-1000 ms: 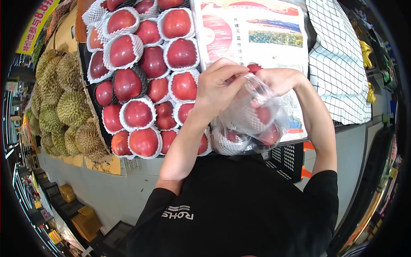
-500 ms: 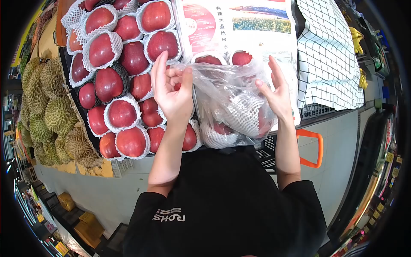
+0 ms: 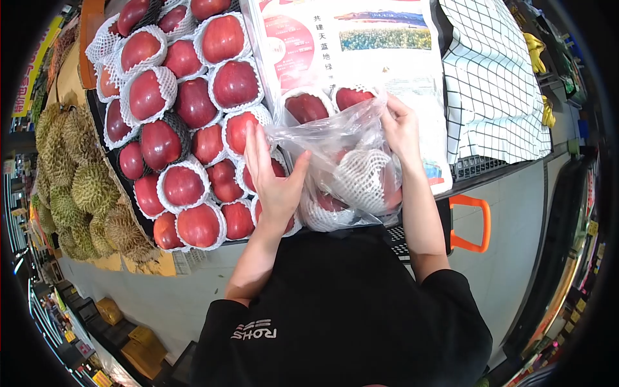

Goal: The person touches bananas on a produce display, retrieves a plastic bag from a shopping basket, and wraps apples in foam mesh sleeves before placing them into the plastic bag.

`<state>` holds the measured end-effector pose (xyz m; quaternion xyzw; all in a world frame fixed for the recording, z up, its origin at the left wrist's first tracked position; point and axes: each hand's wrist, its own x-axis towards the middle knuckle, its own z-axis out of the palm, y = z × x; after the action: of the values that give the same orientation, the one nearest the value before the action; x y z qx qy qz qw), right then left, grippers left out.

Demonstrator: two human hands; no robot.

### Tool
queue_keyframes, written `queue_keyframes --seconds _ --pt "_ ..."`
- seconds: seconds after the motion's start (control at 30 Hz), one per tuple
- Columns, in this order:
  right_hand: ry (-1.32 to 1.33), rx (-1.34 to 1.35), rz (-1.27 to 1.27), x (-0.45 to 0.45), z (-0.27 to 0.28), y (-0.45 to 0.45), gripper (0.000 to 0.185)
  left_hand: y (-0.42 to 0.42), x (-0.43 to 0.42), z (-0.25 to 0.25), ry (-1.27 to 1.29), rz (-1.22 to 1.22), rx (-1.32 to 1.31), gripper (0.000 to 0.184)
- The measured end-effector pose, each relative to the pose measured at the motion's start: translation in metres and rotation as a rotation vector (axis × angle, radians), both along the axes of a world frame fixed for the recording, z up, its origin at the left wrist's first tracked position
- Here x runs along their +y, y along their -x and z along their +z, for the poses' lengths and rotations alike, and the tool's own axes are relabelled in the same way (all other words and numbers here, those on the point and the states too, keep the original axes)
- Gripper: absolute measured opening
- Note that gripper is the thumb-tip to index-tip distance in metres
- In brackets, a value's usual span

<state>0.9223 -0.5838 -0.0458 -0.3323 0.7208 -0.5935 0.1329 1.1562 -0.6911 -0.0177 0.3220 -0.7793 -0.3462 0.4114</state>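
A clear plastic bag (image 3: pixel 361 126) lies in front of me with several apples inside, some in white foam nets (image 3: pixel 364 177). At its upper right edge, the fingers of my right hand (image 3: pixel 403 134) are pinched on the plastic. My left hand (image 3: pixel 276 190) is open on the other side, thumb spread from the fingers, close to the bag's left edge; whether it touches the plastic I cannot tell. Just beyond the bag's mouth sit two netted red apples, the left one (image 3: pixel 306 108) and the right one (image 3: pixel 353 97).
Rows of netted red apples (image 3: pixel 196 102) fill a box on the left, with durians (image 3: pixel 90 184) past it. A printed sheet (image 3: pixel 412 64) lies under the bag. To the right are a checked cloth (image 3: pixel 493 97) and an orange handle (image 3: pixel 480 226) below the counter edge.
My right hand has moved up and inward and closed on the bag's edge. My left hand has come lower, still open. The bag's rim has been drawn lower, exposing the two apples beyond.
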Motion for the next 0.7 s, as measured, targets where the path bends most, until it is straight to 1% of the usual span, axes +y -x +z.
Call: queue_keyframes --seconds 0.03,0.07,0.1,0.13,0.2,0.23,0.3,0.33,0.4,0.43,0.47,0.53,0.57,0.63,0.67,0.7 --pt "0.002 0.000 0.011 -0.001 0.001 -0.001 0.039 0.001 0.000 -0.003 0.003 -0.048 -0.007 0.088" --pt "0.042 -0.183 -0.020 -0.001 0.002 0.000 0.033 0.003 0.000 -0.005 0.007 -0.100 -0.013 0.088" --pt "0.080 -0.366 -0.054 -0.001 0.004 0.001 0.027 0.007 0.005 -0.006 -0.075 -0.127 0.002 0.088" --pt "0.081 -0.365 -0.052 -0.002 0.005 0.004 0.027 0.012 0.008 -0.008 -0.194 -0.153 0.046 0.086" --pt "0.270 -0.444 -0.122 -0.003 0.007 0.009 0.023 0.024 0.007 -0.008 -0.151 -0.173 0.011 0.081" --pt "0.265 -0.492 -0.184 -0.004 0.007 0.013 0.022 0.031 0.004 -0.010 -0.153 -0.173 0.012 0.081" --pt "0.270 -0.481 -0.200 -0.006 0.004 0.022 0.022 0.050 -0.007 -0.014 -0.067 -0.137 -0.078 0.071" --pt "0.279 -0.472 -0.215 -0.008 0.002 0.026 0.022 0.058 -0.012 -0.016 -0.068 -0.137 -0.076 0.071" --pt "0.242 -0.450 -0.189 -0.008 -0.002 0.034 0.022 0.074 -0.023 -0.020 -0.045 -0.117 -0.069 0.064" --pt "0.203 -0.431 -0.164 -0.009 -0.002 0.035 0.022 0.083 -0.027 -0.021 -0.012 -0.076 -0.009 0.056" --pt "0.201 -0.431 -0.167 -0.011 -0.001 0.035 0.022 0.091 -0.033 -0.024 -0.015 -0.079 -0.010 0.056" --pt "0.326 -0.472 -0.139 -0.020 0.009 0.027 0.022 0.100 -0.041 -0.030 0.094 -0.056 0.008 0.045" --pt "0.325 -0.472 -0.141 -0.021 0.012 0.025 0.022 0.100 -0.040 -0.033 0.092 -0.058 0.008 0.045" --pt "0.328 -0.531 -0.059 -0.017 0.016 0.021 0.029 0.100 -0.038 -0.034 0.159 -0.037 -0.007 0.035" --pt "0.326 -0.529 -0.063 -0.014 0.016 0.017 0.029 0.099 -0.038 -0.035 0.156 -0.040 -0.006 0.035" --pt "0.312 -0.516 -0.009 -0.009 0.014 0.013 0.033 0.097 -0.040 -0.036 0.159 -0.047 0.006 0.034"
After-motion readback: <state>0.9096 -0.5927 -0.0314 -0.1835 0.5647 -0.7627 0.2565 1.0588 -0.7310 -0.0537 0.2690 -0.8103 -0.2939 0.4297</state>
